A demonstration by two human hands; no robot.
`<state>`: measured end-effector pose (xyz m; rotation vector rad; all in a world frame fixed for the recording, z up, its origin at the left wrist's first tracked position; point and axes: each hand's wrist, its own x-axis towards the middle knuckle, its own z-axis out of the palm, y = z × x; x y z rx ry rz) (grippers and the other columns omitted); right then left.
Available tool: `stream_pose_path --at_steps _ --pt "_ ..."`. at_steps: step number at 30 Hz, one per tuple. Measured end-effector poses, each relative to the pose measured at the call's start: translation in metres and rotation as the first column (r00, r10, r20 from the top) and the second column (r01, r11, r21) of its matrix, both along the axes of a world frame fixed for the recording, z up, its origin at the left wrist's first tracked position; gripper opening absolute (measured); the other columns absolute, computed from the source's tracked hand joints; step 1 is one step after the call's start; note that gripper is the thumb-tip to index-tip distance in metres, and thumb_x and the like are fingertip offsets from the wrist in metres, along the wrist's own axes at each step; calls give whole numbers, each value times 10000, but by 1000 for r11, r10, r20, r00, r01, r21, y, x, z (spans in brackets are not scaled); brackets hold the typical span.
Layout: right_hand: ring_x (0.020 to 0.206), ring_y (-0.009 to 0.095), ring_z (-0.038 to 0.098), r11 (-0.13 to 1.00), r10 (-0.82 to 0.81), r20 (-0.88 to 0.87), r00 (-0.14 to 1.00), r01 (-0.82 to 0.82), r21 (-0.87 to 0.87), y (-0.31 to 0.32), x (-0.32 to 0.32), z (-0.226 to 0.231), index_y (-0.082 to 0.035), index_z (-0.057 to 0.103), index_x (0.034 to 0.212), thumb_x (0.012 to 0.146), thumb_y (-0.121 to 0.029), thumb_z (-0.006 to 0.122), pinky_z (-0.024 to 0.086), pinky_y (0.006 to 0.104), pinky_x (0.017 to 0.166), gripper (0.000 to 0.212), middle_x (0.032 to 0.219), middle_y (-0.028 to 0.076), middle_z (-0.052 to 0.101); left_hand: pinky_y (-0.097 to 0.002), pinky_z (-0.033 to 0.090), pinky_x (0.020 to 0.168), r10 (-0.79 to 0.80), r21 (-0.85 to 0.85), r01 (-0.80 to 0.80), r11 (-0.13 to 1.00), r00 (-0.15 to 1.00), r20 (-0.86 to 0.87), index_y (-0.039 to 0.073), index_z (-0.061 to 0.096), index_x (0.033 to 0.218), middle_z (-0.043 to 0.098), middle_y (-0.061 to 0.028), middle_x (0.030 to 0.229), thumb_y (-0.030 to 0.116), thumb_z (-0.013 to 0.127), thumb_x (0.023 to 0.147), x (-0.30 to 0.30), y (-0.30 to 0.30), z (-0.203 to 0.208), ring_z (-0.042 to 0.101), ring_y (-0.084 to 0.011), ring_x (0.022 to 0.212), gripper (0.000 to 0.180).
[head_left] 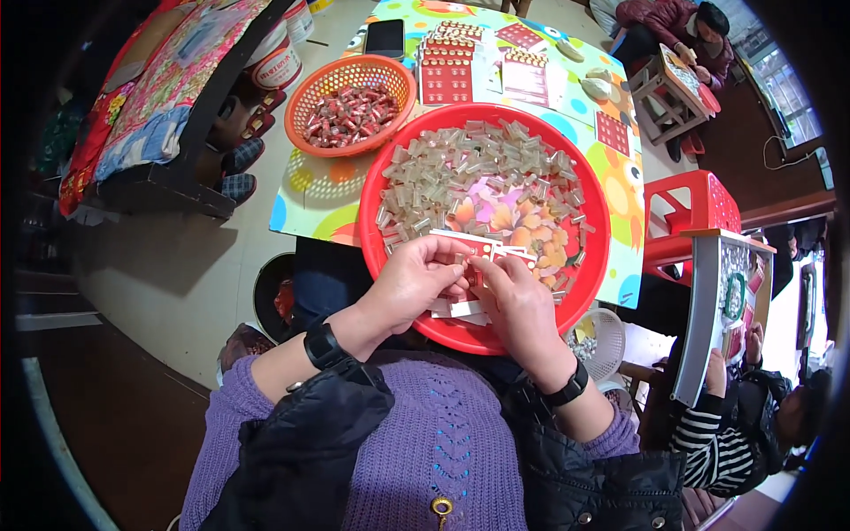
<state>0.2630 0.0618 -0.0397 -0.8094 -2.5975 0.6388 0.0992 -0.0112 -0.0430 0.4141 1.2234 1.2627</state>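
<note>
Over the near part of a red plastic basin (605, 230), my left hand (416, 279) and my right hand (522, 310) meet with fingers closed. Their fingertips pinch together at a tiny piece that is too small to make out. Right around and beneath the fingers are several red cards with white edges (467, 310); whether they are held or lie in the basin I cannot tell. Many short clear tubes (434, 173) fill the far and left sides of the basin, and its flower-printed bottom (522, 221) shows in the middle.
On the colourful table (305, 208) stand an orange basket (297, 97) of small red-wrapped pieces, a black phone (385, 38) and stacks of red cards (445, 80). A white basket (605, 345) and a red stool (699, 203) are at the right. Two other people work nearby.
</note>
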Motion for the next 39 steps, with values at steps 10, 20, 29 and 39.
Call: stream_pose_path --at_steps 10,20,29,39 --pt "802 222 611 951 153 173 973 -192 243 -5 2 1 -70 616 1039 767 -89 583 527 310 624 274 993 90 568 -226 531 687 -14 86 12 996 1000 25 -15 552 1099 622 -47 847 32 537 919 -1 -4 -3 612 -89 719 186" --pt "826 211 595 922 214 197 957 -264 284 -10 9 8 -23 602 1071 759 -77 570 528 304 644 318 1029 89 564 -235 534 702 -78 95 66 993 989 125 -21 550 1133 618 -52 855 44 522 928 -7 -7 8 615 -93 738 217" --pt "791 271 588 979 63 82 995 -78 186 5 1 -2 -11 546 877 744 -38 586 515 339 628 142 941 133 549 -251 545 712 -172 127 149 981 965 196 -24 551 1139 625 -59 889 34 528 922 4 1 9 628 -109 761 225" --pt "669 142 610 771 -416 -330 847 136 -623 10 3 -14 -11 494 890 899 -41 578 492 259 587 90 811 69 593 -254 546 764 -12 -27 17 999 988 156 -22 551 1147 632 -79 972 19 545 908 13 11 -2 654 -141 830 242"
